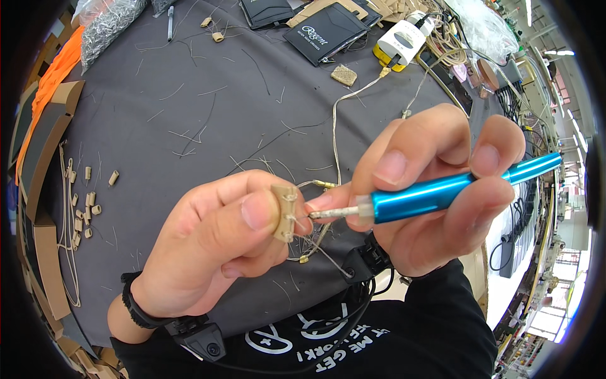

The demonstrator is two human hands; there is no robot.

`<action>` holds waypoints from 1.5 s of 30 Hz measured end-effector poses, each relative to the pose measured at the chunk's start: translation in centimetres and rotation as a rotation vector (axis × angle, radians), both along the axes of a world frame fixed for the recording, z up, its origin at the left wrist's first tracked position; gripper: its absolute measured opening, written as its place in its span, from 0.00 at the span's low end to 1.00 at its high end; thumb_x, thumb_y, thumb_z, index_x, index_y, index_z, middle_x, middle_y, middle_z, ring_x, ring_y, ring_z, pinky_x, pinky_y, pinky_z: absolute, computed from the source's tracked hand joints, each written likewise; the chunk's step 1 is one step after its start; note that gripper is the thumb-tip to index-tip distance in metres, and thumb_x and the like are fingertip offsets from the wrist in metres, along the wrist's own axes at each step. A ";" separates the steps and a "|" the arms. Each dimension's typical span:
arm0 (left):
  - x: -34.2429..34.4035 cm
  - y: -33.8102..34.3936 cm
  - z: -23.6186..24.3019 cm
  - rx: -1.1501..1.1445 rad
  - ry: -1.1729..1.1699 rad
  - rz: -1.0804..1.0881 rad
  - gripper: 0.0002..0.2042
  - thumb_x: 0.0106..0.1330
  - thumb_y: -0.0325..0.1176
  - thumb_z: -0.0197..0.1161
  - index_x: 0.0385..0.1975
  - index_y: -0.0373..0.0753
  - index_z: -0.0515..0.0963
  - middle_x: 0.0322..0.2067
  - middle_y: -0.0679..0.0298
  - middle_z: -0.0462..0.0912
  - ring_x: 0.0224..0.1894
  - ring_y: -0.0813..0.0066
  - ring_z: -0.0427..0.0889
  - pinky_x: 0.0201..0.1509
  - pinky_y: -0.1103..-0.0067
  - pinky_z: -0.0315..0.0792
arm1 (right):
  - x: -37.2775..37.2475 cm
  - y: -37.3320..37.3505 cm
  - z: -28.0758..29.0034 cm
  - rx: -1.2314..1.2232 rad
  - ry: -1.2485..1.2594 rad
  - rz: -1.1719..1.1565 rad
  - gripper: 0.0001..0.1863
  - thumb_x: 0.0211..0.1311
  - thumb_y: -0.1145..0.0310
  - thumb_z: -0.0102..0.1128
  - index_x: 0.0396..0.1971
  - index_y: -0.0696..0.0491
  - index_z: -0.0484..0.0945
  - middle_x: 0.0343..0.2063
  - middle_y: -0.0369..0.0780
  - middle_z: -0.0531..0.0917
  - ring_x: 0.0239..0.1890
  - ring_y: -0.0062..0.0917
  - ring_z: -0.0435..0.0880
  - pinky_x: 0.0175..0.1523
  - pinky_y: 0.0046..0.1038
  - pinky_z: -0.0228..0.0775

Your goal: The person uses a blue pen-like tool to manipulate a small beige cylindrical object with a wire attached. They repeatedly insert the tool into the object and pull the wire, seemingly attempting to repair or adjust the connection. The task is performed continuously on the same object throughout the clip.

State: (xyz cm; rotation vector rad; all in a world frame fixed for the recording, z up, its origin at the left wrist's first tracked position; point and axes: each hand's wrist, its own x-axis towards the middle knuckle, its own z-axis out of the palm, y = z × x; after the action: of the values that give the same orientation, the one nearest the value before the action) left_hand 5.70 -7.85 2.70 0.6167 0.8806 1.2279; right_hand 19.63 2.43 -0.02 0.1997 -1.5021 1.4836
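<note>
The left hand (221,221) has its thumb and fingers pinched together on a small curved beige piece (285,213), which is in the air above the near part of the grey cloth-covered table (158,114). The right hand (423,151) has its fingers closed around a blue pen-shaped tool (416,197). The tool's thin tip is just beside the piece; whether it touches the pale threads there, I cannot tell. Small beige cylinders (79,218) lie near the table's left edge, black wallets (325,44) near its far edge.
</note>
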 end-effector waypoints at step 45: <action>-1.9 0.3 -1.9 0.188 -0.125 -0.134 0.15 0.60 0.41 0.48 0.33 0.32 0.68 0.22 0.71 0.67 0.16 0.89 0.55 0.19 0.90 0.51 | -0.2 -1.2 2.0 -0.263 -0.339 0.049 0.21 0.50 0.74 0.48 0.44 0.61 0.55 0.12 0.41 0.72 0.11 0.20 0.70 0.14 0.17 0.65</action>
State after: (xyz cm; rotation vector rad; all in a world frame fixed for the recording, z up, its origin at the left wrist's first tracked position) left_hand 3.84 -7.54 0.79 0.7297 0.6141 1.2217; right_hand 19.40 1.26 2.03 -0.1830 -1.5512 1.8032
